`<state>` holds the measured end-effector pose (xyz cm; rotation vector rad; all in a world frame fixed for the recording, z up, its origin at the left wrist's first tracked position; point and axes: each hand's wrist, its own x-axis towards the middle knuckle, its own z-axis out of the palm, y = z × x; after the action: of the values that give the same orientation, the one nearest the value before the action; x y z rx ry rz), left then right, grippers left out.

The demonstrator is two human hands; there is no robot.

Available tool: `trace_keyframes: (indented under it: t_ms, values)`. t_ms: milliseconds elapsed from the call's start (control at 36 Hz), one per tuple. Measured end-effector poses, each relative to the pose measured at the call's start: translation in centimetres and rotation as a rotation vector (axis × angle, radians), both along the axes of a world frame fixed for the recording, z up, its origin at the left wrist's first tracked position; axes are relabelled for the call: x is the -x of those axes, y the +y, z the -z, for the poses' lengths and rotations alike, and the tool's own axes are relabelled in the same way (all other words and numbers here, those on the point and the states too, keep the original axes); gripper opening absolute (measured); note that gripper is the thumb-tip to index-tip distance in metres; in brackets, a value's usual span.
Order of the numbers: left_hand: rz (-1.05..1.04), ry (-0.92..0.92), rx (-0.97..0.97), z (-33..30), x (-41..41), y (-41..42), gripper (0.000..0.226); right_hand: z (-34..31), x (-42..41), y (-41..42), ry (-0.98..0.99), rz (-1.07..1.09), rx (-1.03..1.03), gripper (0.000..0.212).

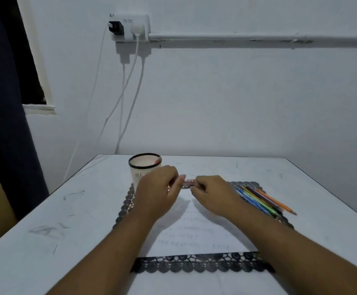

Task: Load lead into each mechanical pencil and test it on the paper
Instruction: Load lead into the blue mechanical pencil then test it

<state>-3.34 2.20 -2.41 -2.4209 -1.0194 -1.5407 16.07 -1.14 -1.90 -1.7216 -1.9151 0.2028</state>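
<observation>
Head view looks down over a white desk (45, 209) set against a pale wall. Both forearms reach in from the near edge and meet above the far end of a sheet of paper (194, 231), which lies on a dark lace-edged mat (194, 265). The left hand (158, 188) and the right hand (211, 194) have their fingers curled round the two ends of a small reddish mechanical pencil (188, 182) held level between them, just above the paper's far edge; motion blur hides which end is the tip.

A bundle of coloured mechanical pencils (262, 199) lies on the mat's right side, slanting toward the desk's right edge, just beside the right wrist. A white perforated pen cup (144, 167) with a dark rim stands upright at the mat's far left corner, partly behind the left hand, with something red showing inside it.

On the wall, a socket block (128, 27) holds plugs, and white cables (128, 86) hang down behind the desk's far edge.
</observation>
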Motion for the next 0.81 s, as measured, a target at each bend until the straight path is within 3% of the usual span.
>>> trace_keyframes:
  t_ms: [111,278,444,528,639,806]
  values:
    - [-0.042,0.319,0.180,2.9,-2.8,-0.3,0.043,2.2,-1.3,-1.7,-0.201,0.040,0.056,0.033]
    - [-0.165,0.540,0.390,4.8,-3.6,-1.0,0.037,3.6,-1.2,-1.8,-0.318,0.018,0.097,0.030]
    - [-0.162,0.579,0.408,4.9,-3.9,-1.3,0.035,3.8,-1.6,-2.1,-0.298,0.009,0.101,0.028]
    - [-0.159,0.561,0.411,5.0,-3.8,-1.2,0.035,3.3,-2.2,-2.4,-0.187,0.049,0.090,0.026]
    - [-0.127,0.547,0.426,5.1,-3.5,-1.1,0.034,1.3,-4.9,-2.3,-0.066,0.219,0.024,0.015]
    - [-0.099,0.539,0.456,5.0,-3.1,-0.8,0.034,-0.2,-9.9,-2.6,-0.158,0.498,0.118,0.016]
